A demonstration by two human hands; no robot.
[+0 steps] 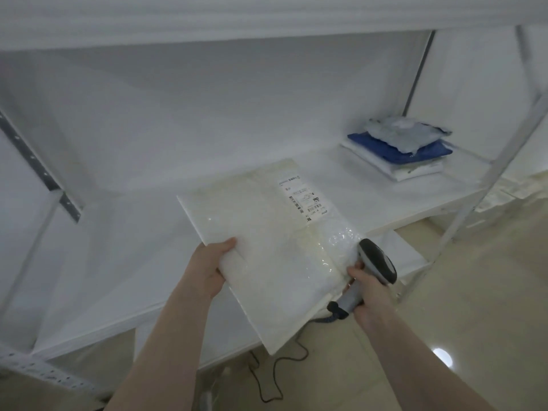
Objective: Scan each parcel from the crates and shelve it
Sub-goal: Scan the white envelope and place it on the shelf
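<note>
Over shelf point(154, 238), parcel point(267, 232) hides left hand point(207, 268) fingers, label point(302, 200) blurred

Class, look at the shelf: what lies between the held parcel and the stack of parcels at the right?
Nothing: in the head view the shelf between the parcel and the stack is bare white board.

L hand point(207, 269) grips parcel point(267, 247); R hand point(369, 292) scanner point(376, 262).
</note>
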